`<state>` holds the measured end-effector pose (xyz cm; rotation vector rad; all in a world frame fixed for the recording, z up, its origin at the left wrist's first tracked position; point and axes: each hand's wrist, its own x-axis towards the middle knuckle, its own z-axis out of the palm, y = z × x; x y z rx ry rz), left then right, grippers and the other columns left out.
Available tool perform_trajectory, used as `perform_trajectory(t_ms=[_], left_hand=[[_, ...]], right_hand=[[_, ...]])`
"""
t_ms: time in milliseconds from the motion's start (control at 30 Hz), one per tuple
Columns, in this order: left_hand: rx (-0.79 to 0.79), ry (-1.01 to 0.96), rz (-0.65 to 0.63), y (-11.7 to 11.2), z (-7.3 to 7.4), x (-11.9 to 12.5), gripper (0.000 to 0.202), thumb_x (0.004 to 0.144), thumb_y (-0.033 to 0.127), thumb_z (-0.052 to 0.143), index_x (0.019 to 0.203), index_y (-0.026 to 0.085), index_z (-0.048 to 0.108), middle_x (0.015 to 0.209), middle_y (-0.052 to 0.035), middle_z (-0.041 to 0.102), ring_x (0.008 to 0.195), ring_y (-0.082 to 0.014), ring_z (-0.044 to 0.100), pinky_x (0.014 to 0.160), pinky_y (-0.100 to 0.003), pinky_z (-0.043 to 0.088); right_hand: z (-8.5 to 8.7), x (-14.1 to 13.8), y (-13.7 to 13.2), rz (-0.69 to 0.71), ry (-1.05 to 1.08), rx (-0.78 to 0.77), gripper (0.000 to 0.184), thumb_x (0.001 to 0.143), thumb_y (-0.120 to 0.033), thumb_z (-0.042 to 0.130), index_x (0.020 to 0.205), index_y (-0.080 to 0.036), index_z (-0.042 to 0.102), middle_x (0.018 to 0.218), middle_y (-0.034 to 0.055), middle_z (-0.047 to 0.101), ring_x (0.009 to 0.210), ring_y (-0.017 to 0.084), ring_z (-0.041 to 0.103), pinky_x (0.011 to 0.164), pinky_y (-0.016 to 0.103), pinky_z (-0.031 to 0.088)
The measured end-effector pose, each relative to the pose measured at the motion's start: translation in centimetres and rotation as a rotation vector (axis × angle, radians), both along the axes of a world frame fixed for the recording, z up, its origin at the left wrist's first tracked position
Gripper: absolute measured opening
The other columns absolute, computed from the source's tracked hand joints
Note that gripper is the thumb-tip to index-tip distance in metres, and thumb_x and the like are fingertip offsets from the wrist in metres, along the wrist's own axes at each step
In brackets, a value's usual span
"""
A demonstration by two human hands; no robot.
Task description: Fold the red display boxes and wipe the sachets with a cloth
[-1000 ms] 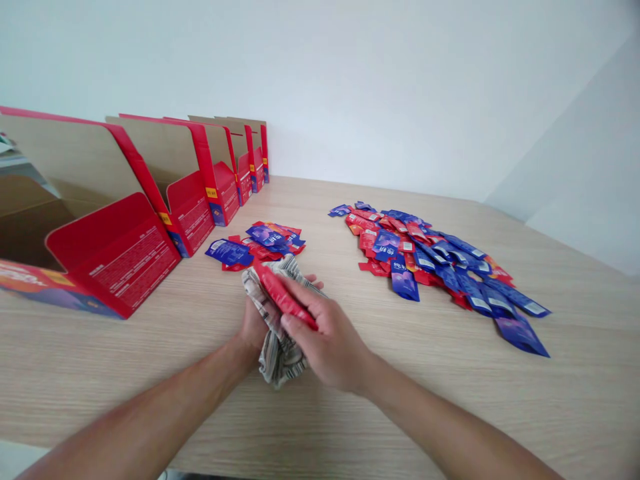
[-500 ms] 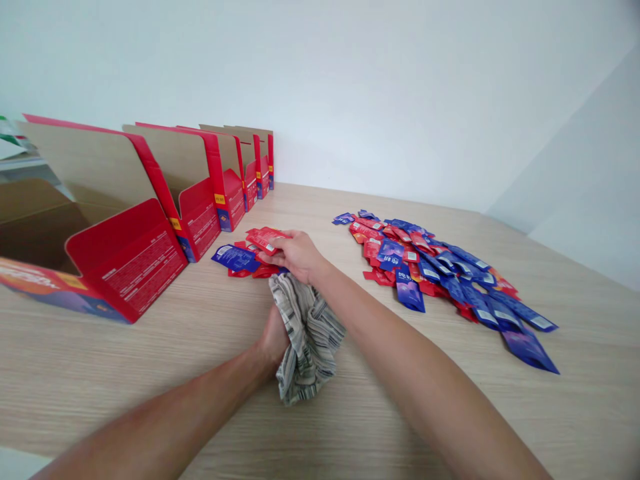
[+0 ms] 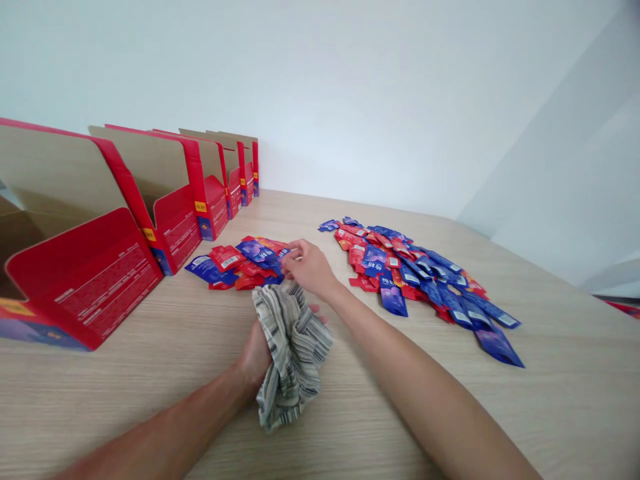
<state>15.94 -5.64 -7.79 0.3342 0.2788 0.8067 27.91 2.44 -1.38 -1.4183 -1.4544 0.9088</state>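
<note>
A striped cloth pouch (image 3: 293,353), crumpled and soft, rests in my left hand (image 3: 257,353), whose fingers wrap behind it and show partly at its far side. Just beyond the pouch's top is my right hand (image 3: 311,268), fingers curled together at the right edge of a small heap of red and blue sachets (image 3: 227,258). The fingertips meet a blue sachet at that edge; whether they grip it is hidden.
Open red cardboard boxes (image 3: 175,227) stand in a row along the left, flaps raised. A larger spread of red and blue sachets (image 3: 395,267) lies to the right on the wooden table (image 3: 360,393). A white wall (image 3: 350,100) rises behind.
The red sachet my right hand held has left its fingers, and more sachets lie in the small heap. That hand has drawn back toward the pouch. The view has shifted rightward.
</note>
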Motion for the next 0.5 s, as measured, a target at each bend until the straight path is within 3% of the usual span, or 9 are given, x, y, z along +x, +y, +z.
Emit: perform_trajectory(t_ms=[67,167,233,333,400,500], left_hand=[[-0.047,0.068,-0.031,-0.2,-0.2,-0.2,0.039,0.099,0.041,0.054,0.116,0.014,0.077,0.110,-0.0159,0.081,0.107,-0.0340,0.077,0.098,-0.047,0.058],[-0.060,0.081,-0.045,-0.7,-0.4,0.0,0.038,0.099,0.042,0.057,0.113,0.012,0.077,0.113,-0.0173,0.080,0.105,-0.0321,0.077,0.099,-0.046,0.058],[-0.066,0.083,-0.028,-1.0,-0.3,0.4,0.038,0.099,0.042,0.058,0.114,0.013,0.077,0.118,-0.0166,0.079,0.108,-0.0316,0.076,0.101,-0.047,0.057],[-0.064,0.107,-0.042,-1.3,-0.2,0.9,0.039,0.098,0.042,0.058,0.116,0.014,0.077,0.121,-0.0166,0.079,0.110,-0.0312,0.076,0.102,-0.046,0.056],[-0.049,0.124,-0.078,-1.2,-0.2,0.8,0.040,0.098,0.043,0.057,0.116,0.014,0.078,0.120,-0.0168,0.079,0.107,-0.0313,0.077,0.101,-0.046,0.057],[-0.005,0.117,-0.101,-1.1,-0.3,0.4,0.044,0.099,0.047,0.055,0.117,0.014,0.079,0.121,-0.0171,0.079,0.104,-0.0312,0.078,0.101,-0.046,0.056]], right_hand=[[0.4,4.0,-2.0,-0.106,-0.478,0.158,0.022,0.089,-0.013,0.065,0.110,-0.019,0.064,0.095,0.0060,0.076,0.089,0.022,0.075,0.090,0.038,0.059],[0.1,10.0,-4.9,-0.320,-0.932,0.150,0.024,0.095,-0.027,0.065,0.116,-0.014,0.066,0.112,0.0216,0.073,0.106,0.036,0.073,0.091,0.048,0.056],[-0.9,13.4,-6.3,-0.434,-1.024,0.067,0.034,0.094,-0.035,0.070,0.119,-0.012,0.066,0.120,0.0291,0.068,0.109,0.043,0.071,0.087,0.054,0.057],[-3.3,16.6,-6.9,-0.500,-1.067,-0.037,0.044,0.084,-0.039,0.081,0.117,-0.014,0.067,0.120,0.0288,0.067,0.112,0.048,0.068,0.085,0.059,0.058],[-4.9,17.6,-6.7,-0.494,-1.087,-0.026,0.042,0.082,-0.035,0.081,0.116,-0.015,0.067,0.121,0.0274,0.066,0.115,0.049,0.066,0.087,0.062,0.058],[-6.3,18.2,-6.1,-0.471,-1.046,0.004,0.044,0.081,-0.022,0.075,0.124,-0.016,0.064,0.139,0.0288,0.057,0.122,0.047,0.063,0.094,0.064,0.056]])
